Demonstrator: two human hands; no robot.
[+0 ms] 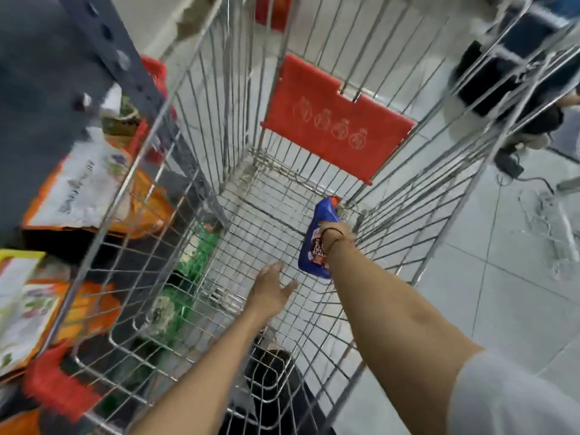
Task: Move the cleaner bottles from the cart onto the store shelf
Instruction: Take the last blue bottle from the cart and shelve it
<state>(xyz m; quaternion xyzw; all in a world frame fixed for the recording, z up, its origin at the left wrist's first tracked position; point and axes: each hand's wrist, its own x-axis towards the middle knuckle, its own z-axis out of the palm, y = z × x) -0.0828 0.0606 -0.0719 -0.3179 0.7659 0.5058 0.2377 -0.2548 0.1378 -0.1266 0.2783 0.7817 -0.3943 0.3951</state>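
Observation:
Both my arms reach down into a wire shopping cart [163, 171]. My right hand [337, 232] is closed around a blue cleaner bottle [317, 246] with a red cap, near the cart's floor on the right side. The bottle lies tilted, cap pointing away from me. My left hand [270, 290] hovers open just left of the bottle, fingers spread, holding nothing. The store shelf [44, 98] with its dark blue upright stands to the left of the cart.
A red plastic flap [332, 120] hangs on the cart's far end. Orange and white bags [84, 189] and green packages [188, 271] sit on the shelf levels, seen through the cart's left side. A person crouches on the tiled floor at far right [530, 120].

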